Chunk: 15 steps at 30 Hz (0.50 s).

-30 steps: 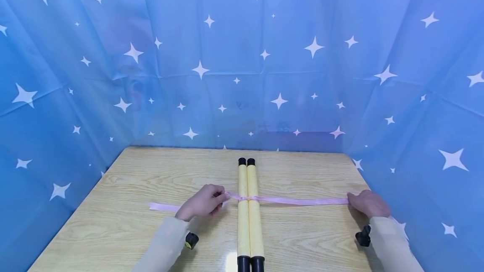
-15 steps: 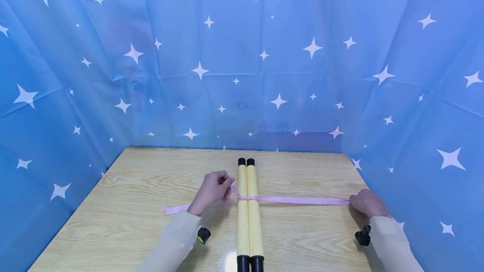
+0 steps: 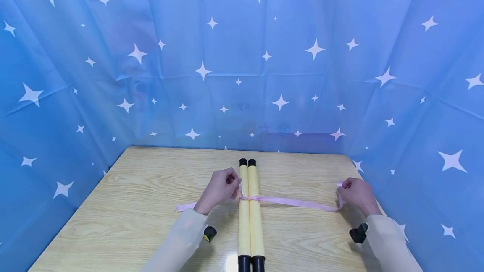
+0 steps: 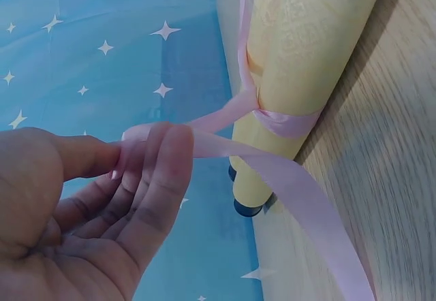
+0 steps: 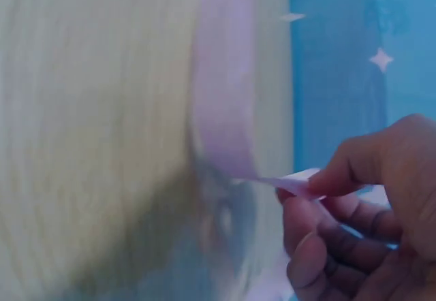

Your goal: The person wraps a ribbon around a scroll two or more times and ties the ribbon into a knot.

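In the head view we see a pink ribbon (image 3: 295,201) gathered across two yellow scrolls (image 3: 256,228) on the table (image 3: 302,242), the left hand (image 3: 221,186) just beside them, the right hand (image 3: 357,193) well apart. We judge the step to be tying; the next move seems to call for shaping a loop without slackening the crossing. The left wrist view alone shows us thumb and fingers pinching a ribbon fold, a tail trailing. The right wrist view, blurred, shows us thumb and fingers pinching the other length.
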{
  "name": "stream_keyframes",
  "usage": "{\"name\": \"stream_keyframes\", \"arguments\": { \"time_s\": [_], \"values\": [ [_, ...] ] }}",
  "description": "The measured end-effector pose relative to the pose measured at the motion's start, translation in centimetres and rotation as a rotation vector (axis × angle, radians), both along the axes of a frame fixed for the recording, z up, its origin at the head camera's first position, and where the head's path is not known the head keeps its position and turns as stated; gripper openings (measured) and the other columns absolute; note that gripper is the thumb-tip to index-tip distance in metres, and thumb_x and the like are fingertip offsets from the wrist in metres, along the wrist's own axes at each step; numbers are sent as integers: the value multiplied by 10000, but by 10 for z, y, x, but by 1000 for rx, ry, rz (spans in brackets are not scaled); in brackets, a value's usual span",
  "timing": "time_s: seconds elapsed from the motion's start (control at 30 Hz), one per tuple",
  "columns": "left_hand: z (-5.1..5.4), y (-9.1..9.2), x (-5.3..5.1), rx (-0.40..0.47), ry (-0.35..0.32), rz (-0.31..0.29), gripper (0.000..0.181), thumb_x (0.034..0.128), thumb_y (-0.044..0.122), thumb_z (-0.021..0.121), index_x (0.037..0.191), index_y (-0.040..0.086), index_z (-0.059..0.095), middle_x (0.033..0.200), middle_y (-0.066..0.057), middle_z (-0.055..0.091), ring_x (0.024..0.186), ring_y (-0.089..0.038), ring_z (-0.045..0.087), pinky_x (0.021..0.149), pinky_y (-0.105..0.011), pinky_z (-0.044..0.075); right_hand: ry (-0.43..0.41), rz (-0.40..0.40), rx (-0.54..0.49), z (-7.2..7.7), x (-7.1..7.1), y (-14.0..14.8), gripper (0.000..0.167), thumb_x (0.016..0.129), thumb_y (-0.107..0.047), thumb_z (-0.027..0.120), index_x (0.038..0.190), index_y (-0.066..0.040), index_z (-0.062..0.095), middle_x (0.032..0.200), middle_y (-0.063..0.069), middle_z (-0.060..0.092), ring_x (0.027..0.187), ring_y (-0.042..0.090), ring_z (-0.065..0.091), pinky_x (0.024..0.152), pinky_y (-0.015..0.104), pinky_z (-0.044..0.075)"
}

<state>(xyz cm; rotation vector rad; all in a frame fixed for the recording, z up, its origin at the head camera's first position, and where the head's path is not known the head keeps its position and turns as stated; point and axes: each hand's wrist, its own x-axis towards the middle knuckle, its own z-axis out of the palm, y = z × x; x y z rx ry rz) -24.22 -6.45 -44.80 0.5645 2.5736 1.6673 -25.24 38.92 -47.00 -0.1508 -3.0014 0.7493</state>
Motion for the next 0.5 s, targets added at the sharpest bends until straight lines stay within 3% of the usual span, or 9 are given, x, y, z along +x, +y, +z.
{"name": "stream_keyframes", "arguments": {
  "time_s": [0.37,0.5],
  "values": [
    [2,2,1,11,-3,7,140,1027,64,585,914,-4,630,740,-161,714,601,-278,703,558,-343,594,138,129,-100,22,-3,-37,211,974,-184,631,1076,-6,680,920,105,701,751,166,559,614,289,448],
    [4,3,1,9,3,9,133,1021,58,590,910,5,640,753,-168,713,621,-289,706,606,-426,613,150,165,-139,29,-5,-51,215,979,-154,627,1134,-14,676,922,120,717,755,147,596,615,269,475]
  ]
}}
